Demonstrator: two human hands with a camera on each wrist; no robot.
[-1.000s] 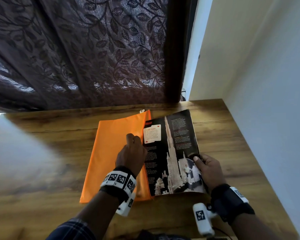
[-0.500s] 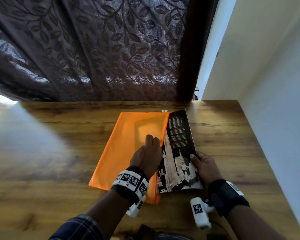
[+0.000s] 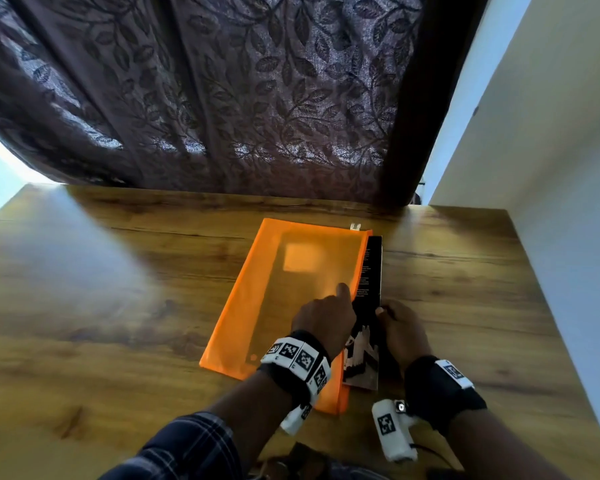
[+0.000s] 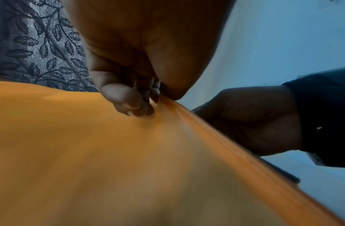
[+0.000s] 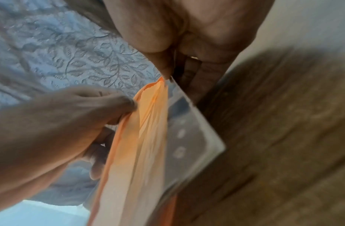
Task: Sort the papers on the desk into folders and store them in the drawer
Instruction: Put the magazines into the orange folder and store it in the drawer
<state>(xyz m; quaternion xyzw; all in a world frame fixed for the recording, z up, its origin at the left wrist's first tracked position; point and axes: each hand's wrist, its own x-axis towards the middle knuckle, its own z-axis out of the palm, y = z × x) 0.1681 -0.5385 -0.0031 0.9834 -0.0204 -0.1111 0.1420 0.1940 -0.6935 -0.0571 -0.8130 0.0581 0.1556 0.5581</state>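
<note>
two hands share this: my left hand (image 3: 323, 318) pinches the orange folder (image 3: 274, 292) mouth up on the desk (image 3: 118, 289), so my right hand (image 3: 400, 332), gripping the dark paper (image 3: 369, 271), can slide it in; most is inside.

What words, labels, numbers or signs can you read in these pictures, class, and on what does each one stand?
No text can be read.
Dark printed page sliding into the orange folder: rows of pale print, too small to read.
Wrist bands of the left hand and the right hand: black-and-white square code markers, no words.
Wrist views: too blurred.
</note>
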